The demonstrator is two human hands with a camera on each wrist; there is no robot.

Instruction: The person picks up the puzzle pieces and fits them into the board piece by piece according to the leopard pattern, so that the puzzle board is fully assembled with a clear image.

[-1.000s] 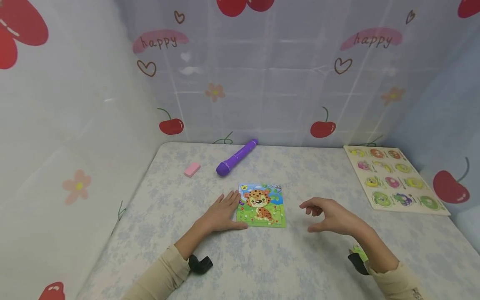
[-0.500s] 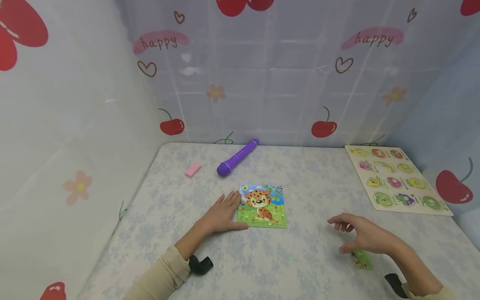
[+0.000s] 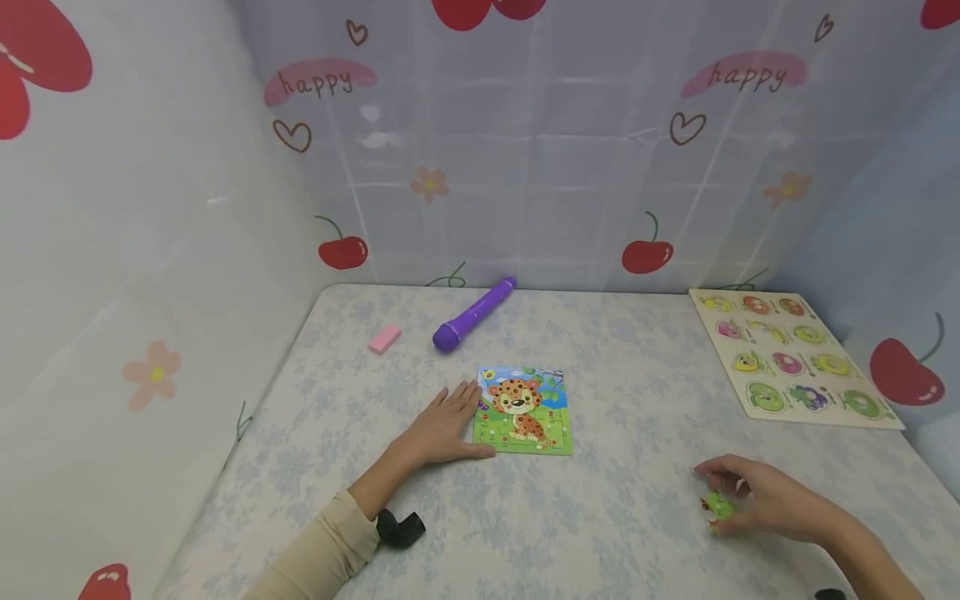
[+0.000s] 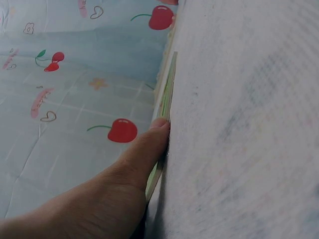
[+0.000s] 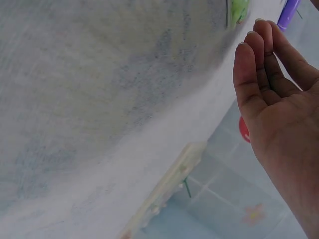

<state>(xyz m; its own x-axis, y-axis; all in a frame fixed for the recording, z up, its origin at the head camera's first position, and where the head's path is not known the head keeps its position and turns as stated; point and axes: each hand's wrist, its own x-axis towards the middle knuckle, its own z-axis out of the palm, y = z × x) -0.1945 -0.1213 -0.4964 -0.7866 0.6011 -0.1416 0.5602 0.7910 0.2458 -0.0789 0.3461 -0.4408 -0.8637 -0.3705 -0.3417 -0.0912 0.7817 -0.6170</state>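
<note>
A square jigsaw puzzle (image 3: 522, 412) with a leopard cub picture lies on the table. My left hand (image 3: 442, 429) rests at its left edge with straight fingers, the thumb by its near corner. In the left wrist view the left thumb (image 4: 149, 142) lies along the thin edge of the puzzle (image 4: 169, 89). Far to the right, a small green puzzle piece (image 3: 720, 504) lies on the table. My right hand (image 3: 772, 500) hovers round it, thumb and bent fingers on either side. In the right wrist view its fingertips (image 5: 245, 52) stand apart from the green piece (image 5: 239, 11).
Behind the puzzle lie a purple toy microphone (image 3: 472, 317) and a pink eraser-like block (image 3: 385, 339). A wooden board (image 3: 795, 358) with fruit pictures lies at the back right. A printed curtain (image 3: 525, 167) stands behind the table (image 3: 570, 517).
My right hand has moved right and toward the body, away from the leopard puzzle, down to the green piece. My left hand has stayed in place.
</note>
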